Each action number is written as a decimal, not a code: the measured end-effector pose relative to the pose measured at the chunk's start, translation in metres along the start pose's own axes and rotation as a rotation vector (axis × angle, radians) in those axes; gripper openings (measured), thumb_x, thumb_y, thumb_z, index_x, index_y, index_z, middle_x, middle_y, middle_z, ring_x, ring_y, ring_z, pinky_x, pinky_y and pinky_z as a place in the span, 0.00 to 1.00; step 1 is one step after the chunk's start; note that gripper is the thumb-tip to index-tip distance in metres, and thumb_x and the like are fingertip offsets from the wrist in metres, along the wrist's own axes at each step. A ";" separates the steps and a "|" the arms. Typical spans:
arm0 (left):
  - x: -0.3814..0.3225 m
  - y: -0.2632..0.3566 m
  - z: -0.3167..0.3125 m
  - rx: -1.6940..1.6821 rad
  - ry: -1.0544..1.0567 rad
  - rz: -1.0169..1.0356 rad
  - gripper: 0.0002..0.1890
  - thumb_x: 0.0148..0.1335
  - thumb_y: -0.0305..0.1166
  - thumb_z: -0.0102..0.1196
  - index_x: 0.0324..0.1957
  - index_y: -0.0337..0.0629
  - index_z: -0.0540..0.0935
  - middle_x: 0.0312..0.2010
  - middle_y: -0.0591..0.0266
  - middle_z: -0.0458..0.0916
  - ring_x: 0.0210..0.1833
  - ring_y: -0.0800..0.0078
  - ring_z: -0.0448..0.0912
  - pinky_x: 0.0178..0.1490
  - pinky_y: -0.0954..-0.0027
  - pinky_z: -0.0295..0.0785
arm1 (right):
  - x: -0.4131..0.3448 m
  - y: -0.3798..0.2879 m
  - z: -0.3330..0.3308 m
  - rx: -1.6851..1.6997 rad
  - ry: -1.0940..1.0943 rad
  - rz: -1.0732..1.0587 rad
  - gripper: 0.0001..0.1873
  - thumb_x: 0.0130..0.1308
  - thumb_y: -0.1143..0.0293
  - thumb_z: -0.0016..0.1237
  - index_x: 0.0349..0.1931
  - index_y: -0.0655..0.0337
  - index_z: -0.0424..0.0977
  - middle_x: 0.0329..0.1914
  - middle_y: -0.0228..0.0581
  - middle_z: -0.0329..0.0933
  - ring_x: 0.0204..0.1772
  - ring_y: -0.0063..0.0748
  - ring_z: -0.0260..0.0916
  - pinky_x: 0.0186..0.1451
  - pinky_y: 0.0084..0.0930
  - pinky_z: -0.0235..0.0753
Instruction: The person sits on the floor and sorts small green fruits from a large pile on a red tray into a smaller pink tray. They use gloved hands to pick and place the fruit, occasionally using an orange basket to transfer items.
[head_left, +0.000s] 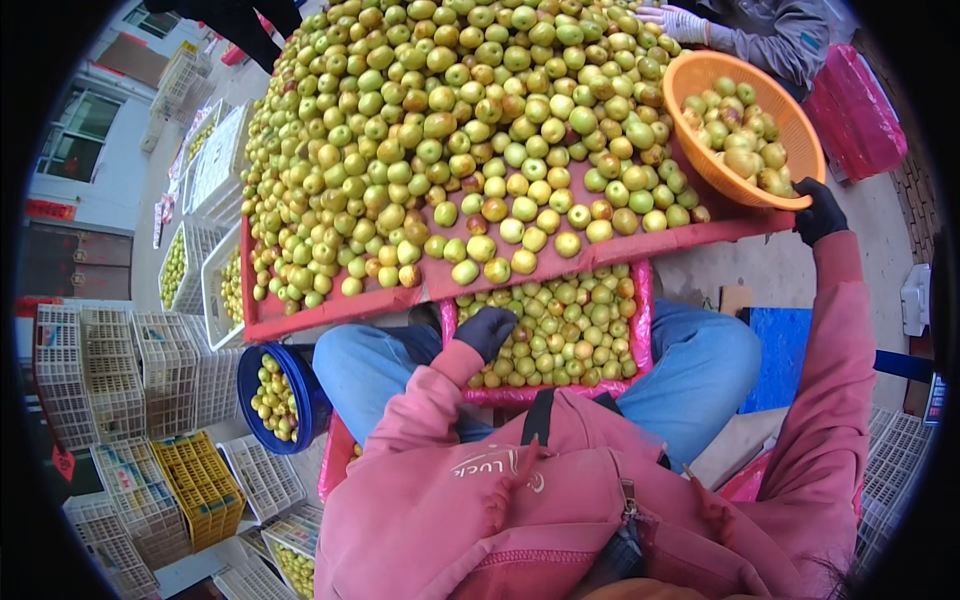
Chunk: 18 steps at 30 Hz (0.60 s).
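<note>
A large heap of green and reddish jujube-like fruits covers a red-covered sorting table. My right hand, in a dark glove, grips the rim of an orange plastic colander that holds more of the fruit and tilts over the table's right corner. My left hand, gloved too, is over the left part of a pink-lined crate full of fruit between my knees. Its fingers are curled, and whether a fruit is inside them cannot be seen.
A blue bucket with fruit stands left of my knee. Stacked white plastic crates and a yellow crate lie farther left. A co-worker's gloved hand touches the heap's far right. A pink-wrapped box stands beyond the colander.
</note>
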<state>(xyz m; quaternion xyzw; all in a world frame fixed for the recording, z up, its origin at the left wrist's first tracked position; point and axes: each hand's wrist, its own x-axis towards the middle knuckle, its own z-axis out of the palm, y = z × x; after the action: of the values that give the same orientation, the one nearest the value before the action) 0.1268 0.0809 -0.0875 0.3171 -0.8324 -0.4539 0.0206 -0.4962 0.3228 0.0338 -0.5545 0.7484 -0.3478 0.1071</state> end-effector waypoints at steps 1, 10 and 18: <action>0.002 -0.009 -0.001 -0.070 0.022 -0.046 0.11 0.63 0.33 0.58 0.46 0.41 0.81 0.40 0.51 0.81 0.47 0.59 0.80 0.53 0.63 0.74 | -0.008 -0.006 -0.012 0.009 -0.006 0.030 0.19 0.58 0.77 0.38 0.52 0.62 0.65 0.46 0.45 0.70 0.51 0.41 0.69 0.60 0.30 0.68; 0.027 -0.058 0.002 -0.625 0.147 -0.311 0.13 0.67 0.36 0.53 0.47 0.39 0.82 0.31 0.63 0.82 0.29 0.75 0.79 0.33 0.74 0.75 | -0.164 -0.106 -0.134 0.097 -0.189 0.202 0.23 0.65 0.67 0.51 0.58 0.65 0.66 0.60 0.48 0.70 0.64 0.41 0.67 0.69 0.36 0.65; 0.039 -0.048 0.031 -1.271 0.092 -0.380 0.24 0.69 0.51 0.48 0.55 0.43 0.76 0.46 0.62 0.81 0.46 0.69 0.79 0.51 0.67 0.74 | -0.164 -0.282 0.061 0.694 -0.142 1.247 0.21 0.53 0.72 0.48 0.48 0.70 0.69 0.36 0.43 0.77 0.35 0.34 0.78 0.38 0.27 0.82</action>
<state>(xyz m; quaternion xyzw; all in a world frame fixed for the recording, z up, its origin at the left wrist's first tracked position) 0.1103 0.0641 -0.1520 0.4035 -0.3309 -0.8381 0.1587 -0.1911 0.4061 0.1326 0.0210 0.7635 -0.4029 0.5043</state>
